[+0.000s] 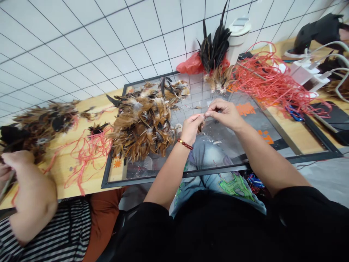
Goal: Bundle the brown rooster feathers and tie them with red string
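A: Where to find the small brown tuft?
B: Just right of centre frame, right below the meeting fingers; nearer to the left hand than to the right hand.
A: Lying along which axis?
B: Seems to hang toward the bottom of the frame; mostly hidden by the left hand, so hard to tell for sure.
A: How to read the fingers?
B: Pinched together on both hands, with tips touching or nearly so. On the left, apparently with hold of the tuft; on the right, too small to tell what, if anything, between.
A: Any room for moving?
B: Tight toward centre left, beside the feather pile. Opener rightward, over the glass panel on the counter. Bounded below by the black frame, at upper right by black feathers and red strands.
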The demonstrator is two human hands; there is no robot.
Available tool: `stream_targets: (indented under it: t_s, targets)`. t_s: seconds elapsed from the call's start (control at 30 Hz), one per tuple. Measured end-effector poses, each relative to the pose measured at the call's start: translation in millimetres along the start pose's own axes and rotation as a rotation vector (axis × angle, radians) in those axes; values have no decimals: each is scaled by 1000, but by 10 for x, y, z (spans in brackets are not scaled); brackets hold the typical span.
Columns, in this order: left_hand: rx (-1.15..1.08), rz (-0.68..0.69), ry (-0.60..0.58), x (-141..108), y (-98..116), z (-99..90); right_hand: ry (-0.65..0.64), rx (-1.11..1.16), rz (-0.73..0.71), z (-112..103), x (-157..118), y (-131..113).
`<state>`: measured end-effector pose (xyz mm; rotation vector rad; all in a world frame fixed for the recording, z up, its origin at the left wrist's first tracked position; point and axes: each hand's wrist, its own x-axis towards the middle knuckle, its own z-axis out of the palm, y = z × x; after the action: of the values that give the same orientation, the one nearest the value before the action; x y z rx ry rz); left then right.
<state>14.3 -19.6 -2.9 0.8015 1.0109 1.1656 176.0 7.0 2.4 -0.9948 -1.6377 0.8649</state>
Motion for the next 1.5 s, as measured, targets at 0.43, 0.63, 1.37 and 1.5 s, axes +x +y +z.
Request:
stream_targets:
  t_s: [0.43,0.63,1.37,1.5]
  targets:
    - [-18,30,-30,-21,58,-9,-110,75,75,4,-25,89]
    - [400,428,55,84,-53,-100,-32,43,25,47,-46,80]
    - [678,792,177,34,-134,-165,-53,396,204,194,-45,22]
    - [755,799,115,44,-133,-187,-21,293,126,193,-25,112]
